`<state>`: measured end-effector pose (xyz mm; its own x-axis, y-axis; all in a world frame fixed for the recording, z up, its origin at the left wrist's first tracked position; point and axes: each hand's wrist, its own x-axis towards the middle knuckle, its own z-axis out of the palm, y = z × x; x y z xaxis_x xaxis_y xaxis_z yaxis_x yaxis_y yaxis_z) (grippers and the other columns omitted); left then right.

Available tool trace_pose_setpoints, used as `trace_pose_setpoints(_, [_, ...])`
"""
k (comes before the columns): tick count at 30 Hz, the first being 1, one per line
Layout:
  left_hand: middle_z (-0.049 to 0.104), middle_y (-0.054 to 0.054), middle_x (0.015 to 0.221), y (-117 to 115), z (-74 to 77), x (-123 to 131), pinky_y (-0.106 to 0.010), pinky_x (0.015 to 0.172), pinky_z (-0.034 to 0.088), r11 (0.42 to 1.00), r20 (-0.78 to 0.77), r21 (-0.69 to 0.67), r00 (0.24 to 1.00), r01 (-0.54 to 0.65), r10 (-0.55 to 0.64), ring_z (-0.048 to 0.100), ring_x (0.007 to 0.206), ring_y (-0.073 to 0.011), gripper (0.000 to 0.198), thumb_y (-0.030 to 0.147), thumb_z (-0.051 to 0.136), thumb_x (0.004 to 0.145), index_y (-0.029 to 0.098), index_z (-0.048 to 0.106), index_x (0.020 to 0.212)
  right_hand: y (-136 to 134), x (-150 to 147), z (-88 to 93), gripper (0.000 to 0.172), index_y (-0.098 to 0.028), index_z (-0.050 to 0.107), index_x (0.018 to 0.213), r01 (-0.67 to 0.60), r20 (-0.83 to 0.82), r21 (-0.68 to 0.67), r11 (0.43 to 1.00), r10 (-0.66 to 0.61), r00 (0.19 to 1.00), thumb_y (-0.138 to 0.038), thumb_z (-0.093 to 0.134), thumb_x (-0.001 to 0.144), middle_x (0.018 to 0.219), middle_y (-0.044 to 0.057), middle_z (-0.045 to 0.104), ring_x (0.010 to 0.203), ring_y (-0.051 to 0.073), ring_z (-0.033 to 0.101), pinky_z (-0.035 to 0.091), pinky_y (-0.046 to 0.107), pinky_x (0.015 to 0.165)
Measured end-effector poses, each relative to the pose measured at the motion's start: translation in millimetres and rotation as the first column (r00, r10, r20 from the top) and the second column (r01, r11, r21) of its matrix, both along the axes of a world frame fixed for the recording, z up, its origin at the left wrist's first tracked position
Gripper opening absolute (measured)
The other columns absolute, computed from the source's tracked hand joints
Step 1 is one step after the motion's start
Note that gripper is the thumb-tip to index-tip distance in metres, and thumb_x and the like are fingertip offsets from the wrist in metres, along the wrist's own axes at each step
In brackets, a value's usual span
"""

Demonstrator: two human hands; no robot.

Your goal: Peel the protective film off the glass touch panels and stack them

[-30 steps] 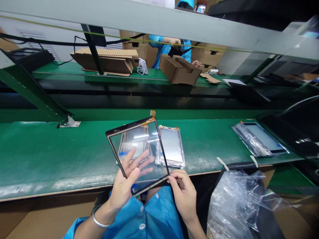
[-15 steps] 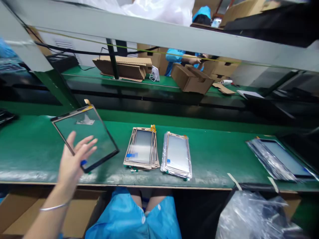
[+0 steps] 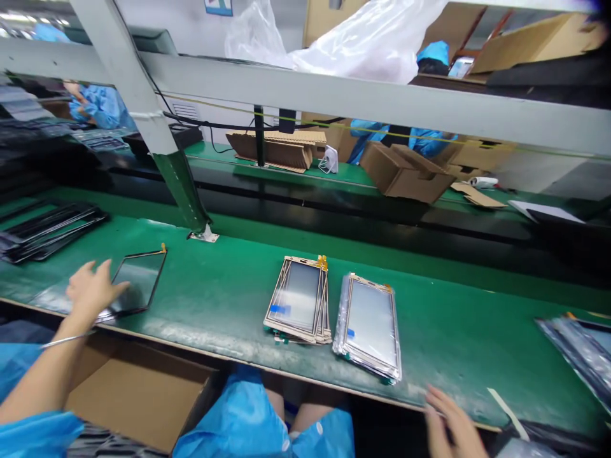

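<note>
My left hand (image 3: 90,291) rests on the near corner of a black-framed glass panel (image 3: 136,283) that lies flat on the green bench (image 3: 219,299) at the far left; its fingers are blurred. My right hand (image 3: 451,427) hovers at the bench's front edge on the right, fingers loosely apart, holding nothing. Between the hands sit a stack of gold-framed panels (image 3: 298,299) and a stack of panels in clear wrap (image 3: 370,326).
Dark panels (image 3: 48,229) pile up at the far left, wrapped panels (image 3: 580,350) at the far right. A green post (image 3: 179,191) stands behind. An open cardboard box (image 3: 138,394) sits under the bench. Another person in blue (image 3: 420,143) works beyond the cardboard boxes (image 3: 405,172).
My left hand carried the black-framed panel from in front of me leftwards and laid it flat on the bench. My right hand let go and dropped to the front edge. The view turned left.
</note>
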<state>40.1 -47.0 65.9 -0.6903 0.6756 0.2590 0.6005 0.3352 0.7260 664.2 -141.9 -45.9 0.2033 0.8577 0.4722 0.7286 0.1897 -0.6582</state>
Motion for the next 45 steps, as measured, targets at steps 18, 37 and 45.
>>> trace_pose_setpoints(18, [0.045,-0.018,0.143,56.7,-57.9,290.9,-0.046,0.11,0.031,0.577,0.633,0.239,0.325,0.781,-0.703,0.042,0.132,-0.0293,0.071,0.043,0.061,0.081,0.017,0.035,0.142,98.8,-152.2,-16.8,0.048,-0.019,0.044,0.138,-0.349,-0.075,-0.188,0.918,0.341,0.937,-0.029,0.044,0.091,0.141,0.012,0.047,0.133,0.028,0.04,0.036,0.051,0.107])
trace_pose_setpoints(37, [0.065,-0.01,0.122,-36.4,2.1,268.1,-0.041,0.091,0.05,0.065,0.89,0.186,-0.14,0.98,-0.434,0.061,0.112,-0.0259,0.045,0.03,0.05,0.092,0.032,0.046,0.137,118.8,-91.2,169.1,0.017,-0.02,0.051,0.076,-0.713,0.185,-0.387,0.585,0.807,0.561,-0.011,0.047,0.09,0.073,-0.002,0.054,0.065,0.012,0.046,0.035,0.024,0.059])
trace_pose_setpoints(45, [0.061,-0.014,0.128,-25.1,-3.4,266.5,-0.036,0.087,0.051,-0.075,0.898,0.232,-0.243,0.97,-0.365,0.061,0.112,-0.0242,0.052,0.032,0.051,0.093,0.026,0.037,0.143,94.6,-82.3,155.9,0.017,-0.017,0.052,0.085,-0.725,0.503,-0.105,0.68,0.665,0.551,-0.016,0.038,0.096,0.087,0.009,0.058,0.077,0.017,0.051,0.043,0.027,0.063])
